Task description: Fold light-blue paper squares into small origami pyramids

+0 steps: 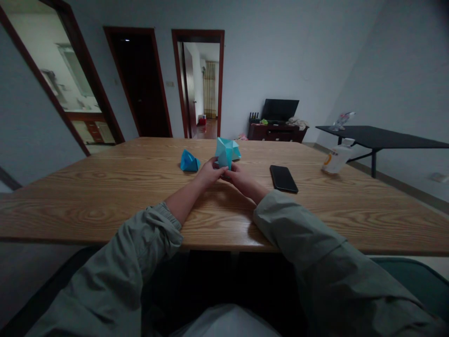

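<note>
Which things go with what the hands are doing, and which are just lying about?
Things:
- pale blue paper, held by left hand and right hand
- darker blue paper, near left hand

Rest:
- phone
- bottle
- TV
</note>
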